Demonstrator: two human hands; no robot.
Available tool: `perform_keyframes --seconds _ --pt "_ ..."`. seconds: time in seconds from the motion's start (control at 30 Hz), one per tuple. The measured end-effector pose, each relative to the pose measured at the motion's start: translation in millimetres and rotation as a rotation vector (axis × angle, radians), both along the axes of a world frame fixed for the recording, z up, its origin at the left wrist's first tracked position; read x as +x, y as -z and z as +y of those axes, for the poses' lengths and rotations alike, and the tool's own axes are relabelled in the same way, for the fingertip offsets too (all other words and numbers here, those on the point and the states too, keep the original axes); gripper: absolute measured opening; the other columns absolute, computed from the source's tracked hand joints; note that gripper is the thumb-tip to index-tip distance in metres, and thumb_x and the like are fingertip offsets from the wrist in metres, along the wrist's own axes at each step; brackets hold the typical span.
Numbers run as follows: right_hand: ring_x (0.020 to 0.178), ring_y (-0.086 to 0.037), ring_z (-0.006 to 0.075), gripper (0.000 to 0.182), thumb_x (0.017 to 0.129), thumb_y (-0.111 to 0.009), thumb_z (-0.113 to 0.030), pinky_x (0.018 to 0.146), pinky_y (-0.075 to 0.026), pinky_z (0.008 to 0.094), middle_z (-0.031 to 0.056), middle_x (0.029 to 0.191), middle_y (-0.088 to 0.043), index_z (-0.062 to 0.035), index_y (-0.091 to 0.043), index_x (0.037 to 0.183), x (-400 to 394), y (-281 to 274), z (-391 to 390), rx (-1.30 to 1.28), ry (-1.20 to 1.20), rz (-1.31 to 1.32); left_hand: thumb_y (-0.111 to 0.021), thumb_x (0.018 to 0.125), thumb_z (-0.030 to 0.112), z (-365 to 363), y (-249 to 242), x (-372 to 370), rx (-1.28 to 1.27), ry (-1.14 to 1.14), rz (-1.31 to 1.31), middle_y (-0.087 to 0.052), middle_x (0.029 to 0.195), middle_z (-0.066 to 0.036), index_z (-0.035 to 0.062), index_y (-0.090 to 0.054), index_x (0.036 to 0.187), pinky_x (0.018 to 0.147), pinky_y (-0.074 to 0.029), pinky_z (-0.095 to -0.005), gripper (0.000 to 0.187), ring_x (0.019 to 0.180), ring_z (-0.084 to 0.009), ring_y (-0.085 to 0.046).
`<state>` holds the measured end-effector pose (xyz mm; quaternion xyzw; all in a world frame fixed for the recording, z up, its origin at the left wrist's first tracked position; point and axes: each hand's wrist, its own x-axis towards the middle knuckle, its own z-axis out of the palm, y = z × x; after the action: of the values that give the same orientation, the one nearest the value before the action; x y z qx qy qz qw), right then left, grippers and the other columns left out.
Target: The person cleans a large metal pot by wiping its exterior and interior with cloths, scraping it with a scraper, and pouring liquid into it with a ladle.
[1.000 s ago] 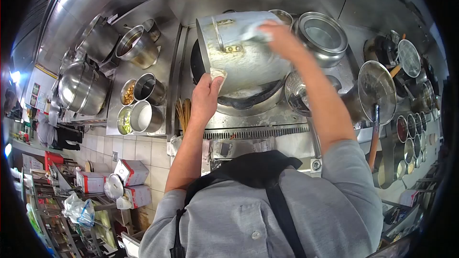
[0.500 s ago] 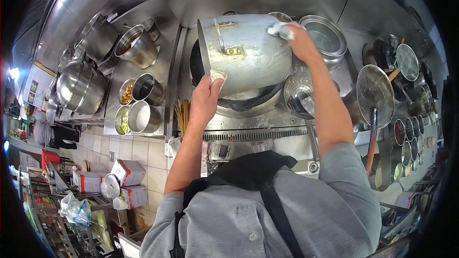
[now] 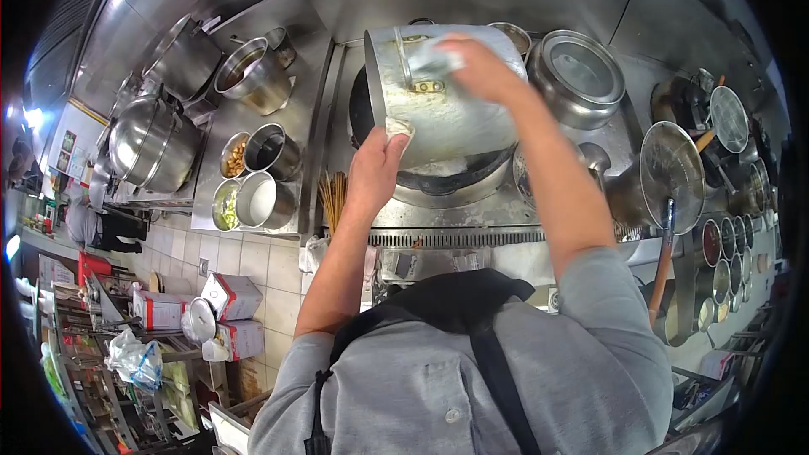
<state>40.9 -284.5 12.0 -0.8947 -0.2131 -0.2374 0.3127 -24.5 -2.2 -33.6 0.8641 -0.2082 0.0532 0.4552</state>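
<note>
A large aluminium stockpot (image 3: 472, 122) lies tilted on its side over a black wok (image 3: 455, 182) on the stove. Its open mouth faces left, and a handle (image 3: 404, 59) with riveted brackets shows on its upper side. My left hand (image 3: 376, 170) is closed on a folded pale cloth (image 3: 399, 128) and grips the pot's rim with it. Blurred by motion, my right hand (image 3: 482, 70) presses a whitish rag (image 3: 436, 59) against the pot's side near the handle. The pot's inside is hidden from me.
A lidded steel pot (image 3: 580, 80) stands to the right on the stove. Several steel containers, one a sauce pot (image 3: 253, 76), stand on the left counter. A wire strainer (image 3: 672, 177) with a wooden handle lies at right. Another person (image 3: 93, 226) is far left.
My right hand has moved left across the pot's side with the rag, from near its base to beside the handle. My left hand keeps its grip at the rim.
</note>
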Motion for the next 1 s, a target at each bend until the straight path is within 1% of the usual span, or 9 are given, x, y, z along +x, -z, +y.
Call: perform_keyframes --seconds 0.1,0.23,0.5,0.6,0.7,0.73,0.8,0.9,1.0 --pt "0.124 -0.062 0.0354 0.048 0.079 -0.061 0.008 0.112 -0.047 0.0413 0.0159 0.129 -0.067 -0.0007 -0.069 0.126 13 -20 26 -0.020 -0.187 0.092 -0.062 0.108 0.033 3 -4 -2 0.092 -0.038 0.054 -0.068 0.095 -0.025 -0.0005 -0.063 0.110 0.081 -0.052 -0.0473 0.034 0.091 -0.0448 -0.067" --pt "0.126 -0.062 0.0344 0.051 0.080 -0.059 0.011 0.113 -0.046 0.0396 0.0137 0.133 -0.067 -0.0029 -0.069 0.128 -1 -17 -51 -0.045 -0.001 0.156 -0.062 0.108 0.034 3 -2 -2 -0.003 -0.015 -0.003 -0.067 0.093 -0.026 -0.0014 -0.060 0.105 0.079 -0.051 -0.0479 0.036 0.088 -0.0446 -0.065" --pt "0.123 -0.064 0.0341 0.045 0.084 -0.059 0.008 0.109 -0.050 0.0417 0.0150 0.128 -0.068 -0.0038 -0.071 0.125 -13 -20 36 -0.001 -0.010 0.040 -0.062 0.108 0.035 6 9 2 0.024 -0.025 0.000 -0.062 0.085 -0.026 -0.0017 -0.056 0.099 0.074 -0.049 -0.0476 0.038 0.079 -0.0425 -0.061" --pt "0.118 -0.066 0.0350 0.037 0.092 -0.061 0.000 0.106 -0.051 0.0430 0.0152 0.122 -0.069 -0.0054 -0.072 0.127 -34 -1 -33 0.108 0.203 0.177 -0.062 0.108 0.035 6 6 3 0.004 -0.018 -0.017 -0.062 0.083 -0.025 -0.0017 -0.056 0.098 0.074 -0.049 -0.0471 0.038 0.076 -0.0401 -0.059" --pt "0.116 -0.068 0.0347 0.034 0.094 -0.061 -0.003 0.105 -0.052 0.0432 0.0153 0.123 -0.070 -0.0057 -0.073 0.126 -47 5 -62 0.198 0.255 0.076 -0.062 0.108 0.035 7 5 2 0.000 -0.012 0.000 -0.062 0.083 -0.024 -0.0018 -0.056 0.098 0.073 -0.049 -0.0463 0.039 0.074 -0.0379 -0.057" --pt "0.117 -0.068 0.0351 0.034 0.093 -0.060 -0.001 0.104 -0.052 0.0431 0.0168 0.123 -0.071 -0.0056 -0.074 0.124 -47 -4 -39 0.100 0.379 0.086 -0.062 0.108 0.035 5 4 2 0.001 -0.004 0.007 -0.062 0.083 -0.024 -0.0019 -0.056 0.098 0.073 -0.049 -0.0460 0.039 0.074 -0.0372 -0.057" --pt "0.119 -0.067 0.0384 0.036 0.088 -0.059 0.004 0.104 -0.052 0.0443 0.0176 0.123 -0.070 -0.0049 -0.073 0.120 -31 16 13 0.040 0.238 -0.066 -0.062 0.108 0.035 4 2 0 0.004 -0.014 0.013 -0.062 0.082 -0.024 -0.0018 -0.056 0.098 0.073 -0.049 -0.0454 0.039 0.074 -0.0365 -0.057" --pt "0.117 -0.066 0.0390 0.030 0.091 -0.057 -0.005 0.104 -0.051 0.0488 0.0165 0.117 -0.071 -0.0118 -0.075 0.114 -50 16 21 0.014 0.233 -0.110 -0.062 0.109 0.035 4 3 1 -0.013 0.012 -0.004 -0.062 0.083 -0.024 -0.0018 -0.057 0.099 0.073 -0.049 -0.0449 0.039 0.074 -0.0361 -0.056" --pt "0.121 -0.064 0.0383 0.035 0.088 -0.057 0.000 0.104 -0.048 0.0506 0.0151 0.121 -0.069 -0.0117 -0.074 0.117 -72 29 -57 0.304 0.296 0.012 -0.062 0.109 0.035 5 6 4 0.009 0.019 -0.001 -0.062 0.084 -0.024 -0.0018 -0.057 0.100 0.073 -0.049 -0.0448 0.038 0.074 -0.0360 -0.056"
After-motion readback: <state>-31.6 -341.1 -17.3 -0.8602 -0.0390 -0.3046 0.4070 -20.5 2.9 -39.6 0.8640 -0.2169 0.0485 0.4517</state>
